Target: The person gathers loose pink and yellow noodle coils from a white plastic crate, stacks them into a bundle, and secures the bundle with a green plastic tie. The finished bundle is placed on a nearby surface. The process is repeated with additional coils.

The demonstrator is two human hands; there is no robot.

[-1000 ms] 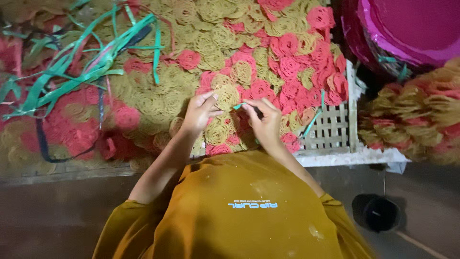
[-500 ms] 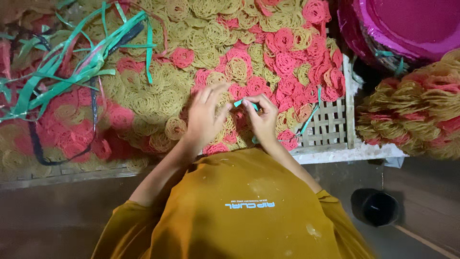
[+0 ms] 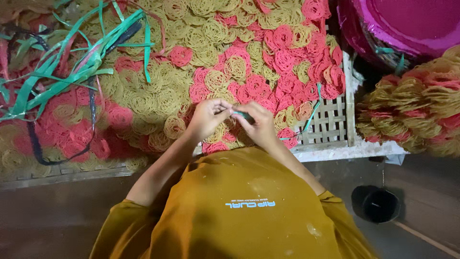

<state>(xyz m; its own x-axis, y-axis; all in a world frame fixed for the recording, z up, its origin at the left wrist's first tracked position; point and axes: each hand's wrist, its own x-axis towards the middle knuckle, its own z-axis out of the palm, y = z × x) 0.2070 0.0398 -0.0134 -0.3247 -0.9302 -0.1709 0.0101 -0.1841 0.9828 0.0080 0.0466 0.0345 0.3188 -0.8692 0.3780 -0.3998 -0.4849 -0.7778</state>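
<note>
Head view: we note the left hand [image 3: 207, 116] and right hand [image 3: 258, 122] meeting at frame centre, both pinched narrow on a green strip [image 3: 242, 114] held between them. They work above pink and yellow noodle coils [image 3: 230, 62] spread on a woven bamboo tray [image 3: 330, 125]. Loose green strips [image 3: 72, 72] lie at ten o'clock.

Loose green plastic straps [image 3: 72, 72] heaped far left; magenta round tub [image 3: 407, 24] upper right; stacked noodle bundles [image 3: 417, 105] right; black bucket [image 3: 380, 205] on floor.
</note>
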